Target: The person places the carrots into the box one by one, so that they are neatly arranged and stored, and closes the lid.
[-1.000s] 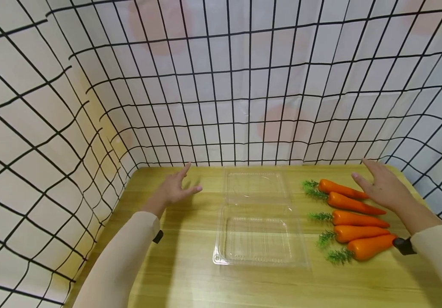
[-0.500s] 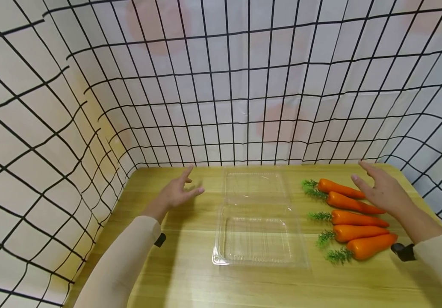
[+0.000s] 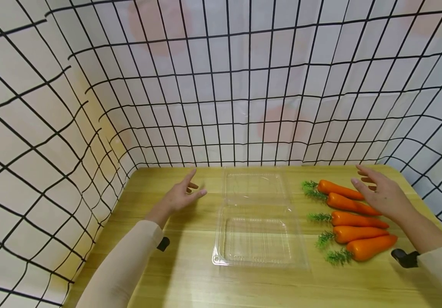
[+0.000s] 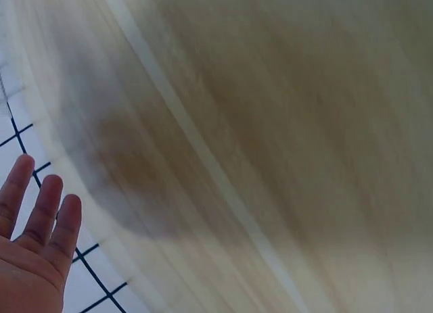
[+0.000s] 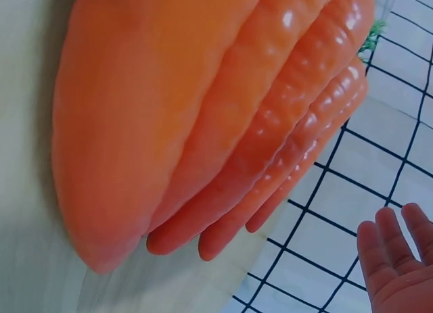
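In the head view a clear plastic clamshell box lies unfolded on the wooden table, its lid toward the back. To its right several orange carrots with green tops lie in a column, tips pointing right. My left hand hovers left of the box, fingers spread, holding nothing; the left wrist view shows its fingers extended. Over the tips of the farthest carrots is my right hand, relaxed and holding nothing. The right wrist view has the carrots close up, apart from that hand's fingers.
A black wire grid backed by pale cloth stands along the back and both sides of the table. Black wrist cameras sit below each sleeve.
My left hand has drifted slightly right. The right hand has shifted a little downward and left, its fingers somewhat more bent. Box and carrots have stayed put.
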